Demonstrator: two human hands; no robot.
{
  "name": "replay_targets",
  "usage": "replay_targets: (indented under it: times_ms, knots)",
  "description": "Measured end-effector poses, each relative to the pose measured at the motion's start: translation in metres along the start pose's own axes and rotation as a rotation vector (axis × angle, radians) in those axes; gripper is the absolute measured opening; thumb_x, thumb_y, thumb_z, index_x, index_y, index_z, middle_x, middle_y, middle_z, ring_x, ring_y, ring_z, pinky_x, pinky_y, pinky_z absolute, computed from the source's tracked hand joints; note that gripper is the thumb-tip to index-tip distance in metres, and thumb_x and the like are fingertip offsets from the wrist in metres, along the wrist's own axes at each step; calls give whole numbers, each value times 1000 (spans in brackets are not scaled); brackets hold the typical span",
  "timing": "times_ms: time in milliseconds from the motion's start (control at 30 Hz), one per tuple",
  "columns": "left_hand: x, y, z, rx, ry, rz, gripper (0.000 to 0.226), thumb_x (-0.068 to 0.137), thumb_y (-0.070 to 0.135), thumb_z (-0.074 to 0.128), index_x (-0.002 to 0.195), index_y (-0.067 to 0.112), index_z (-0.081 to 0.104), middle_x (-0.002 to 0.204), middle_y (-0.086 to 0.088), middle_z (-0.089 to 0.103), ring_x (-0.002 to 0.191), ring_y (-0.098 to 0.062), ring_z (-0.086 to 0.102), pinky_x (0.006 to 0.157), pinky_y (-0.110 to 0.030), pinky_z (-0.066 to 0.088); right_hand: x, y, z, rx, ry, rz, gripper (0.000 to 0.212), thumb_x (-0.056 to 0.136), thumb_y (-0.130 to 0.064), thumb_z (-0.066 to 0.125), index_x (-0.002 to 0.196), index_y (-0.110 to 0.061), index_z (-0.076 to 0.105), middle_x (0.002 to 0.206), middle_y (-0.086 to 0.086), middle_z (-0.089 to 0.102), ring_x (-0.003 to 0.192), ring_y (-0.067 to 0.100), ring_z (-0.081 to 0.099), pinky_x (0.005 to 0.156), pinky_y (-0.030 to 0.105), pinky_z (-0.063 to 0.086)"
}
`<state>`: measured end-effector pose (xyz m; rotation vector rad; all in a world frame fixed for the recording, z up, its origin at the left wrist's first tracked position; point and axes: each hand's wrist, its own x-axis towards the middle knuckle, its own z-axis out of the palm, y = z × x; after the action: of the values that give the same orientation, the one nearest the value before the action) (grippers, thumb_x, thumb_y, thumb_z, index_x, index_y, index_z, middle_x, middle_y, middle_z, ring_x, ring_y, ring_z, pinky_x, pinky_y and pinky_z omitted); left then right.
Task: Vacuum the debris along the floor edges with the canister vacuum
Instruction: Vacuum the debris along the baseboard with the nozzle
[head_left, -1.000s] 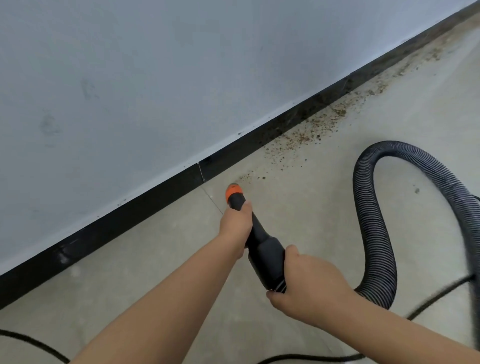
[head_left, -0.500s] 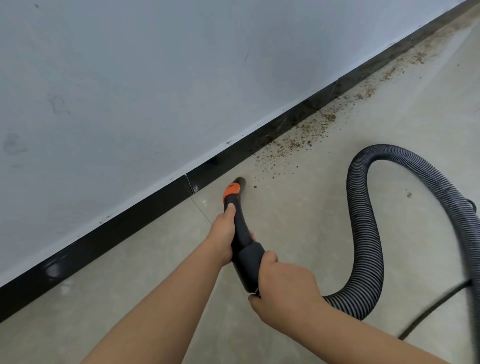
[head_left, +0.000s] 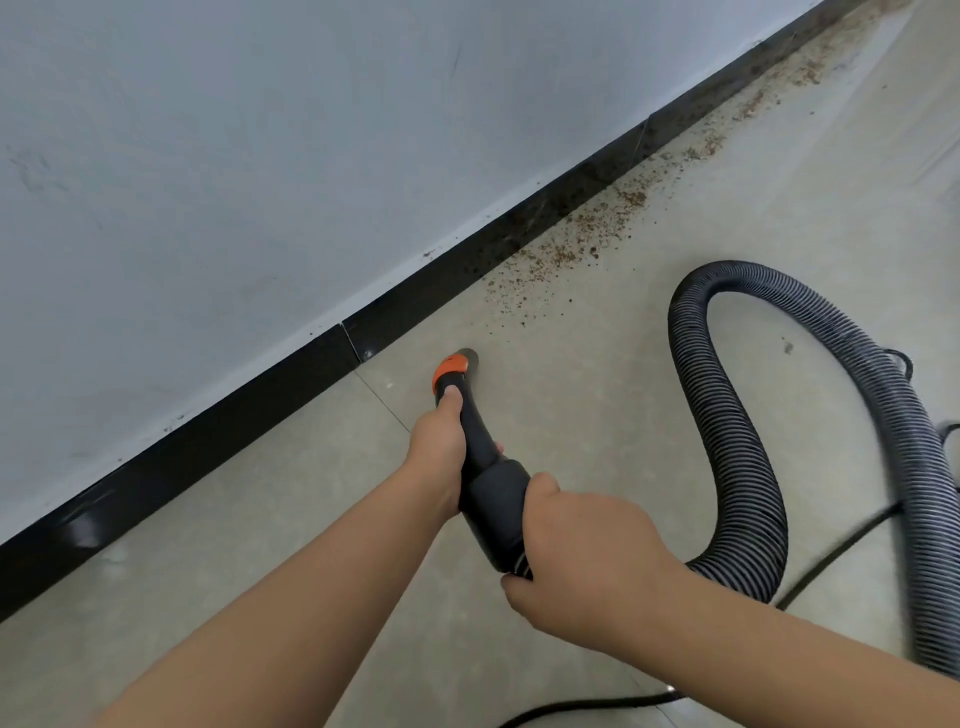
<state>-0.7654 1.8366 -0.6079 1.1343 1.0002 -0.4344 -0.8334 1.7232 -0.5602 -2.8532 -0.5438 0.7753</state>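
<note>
Both hands wrap their fingers around the rigid black nozzle (head_left: 480, 467), left hand (head_left: 439, 449) forward, right hand (head_left: 582, 571) at the cuff; the ribbed hose (head_left: 737, 467) looks flexible and draggy.

Indoor room; tiled floor (head_left: 597, 415), black baseboard (head_left: 260, 421)
</note>
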Motion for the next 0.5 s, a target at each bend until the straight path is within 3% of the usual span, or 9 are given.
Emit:
replay_targets:
  times_ms: [167, 267, 400, 500]
  knots:
    - [2, 5, 17, -29, -37, -13, 50, 95, 42, 44, 126, 2, 46, 91, -14, 56, 57, -22, 54, 55, -30, 48, 6, 12, -6, -27, -1, 50, 39, 88, -40, 52, 96, -13, 25, 67, -4, 33, 53, 13, 33, 45, 23, 20]
    - [10, 9, 27, -23, -23, 23, 48, 96, 43, 42, 124, 4, 45, 99, -15, 57, 59, -23, 56, 57, -31, 50, 14, 22, -10, -21, -2, 65, 40, 87, -42, 53, 94, -14, 25, 69, -4, 34, 62, 20, 41, 45, 22, 21]
    - [25, 10, 28, 23, 96, 100, 55, 93, 50, 38, 127, 7, 43, 115, -15, 57, 99, -33, 59, 89, -45, 50, 25, 31, -15, 4, -25, 24, 40, 86, -43, 54, 94, -16, 25, 72, -5, 36, 73, 22, 43, 46, 21, 22]
    - [31, 18, 24, 44, 83, 90, 52, 94, 47, 41, 124, 5, 45, 107, -16, 58, 98, -33, 60, 88, -43, 51, 31, 24, -12, 47, 0, 30, 40, 86, -41, 55, 95, -15, 27, 82, -2, 41, 74, 20, 44, 46, 22, 23]
